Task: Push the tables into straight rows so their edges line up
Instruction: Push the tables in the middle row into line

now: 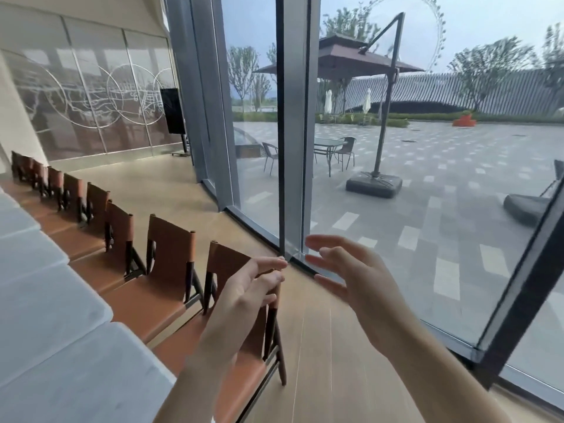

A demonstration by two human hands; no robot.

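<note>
Head view looks forward and down along the tables [45,300] toward the window wall [293,132].

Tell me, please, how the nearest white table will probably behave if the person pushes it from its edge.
The nearest white table looks thick-topped, so it is probably heavy and stiff. It will likely slide rather than tip on the smooth wooden floor. Pushed toward the nearest brown chair, tucked close beside it, it may push that along.

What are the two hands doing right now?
Left hand: open, fingers straight, holding nothing.
Right hand: open, fingers spread, holding nothing.
</note>
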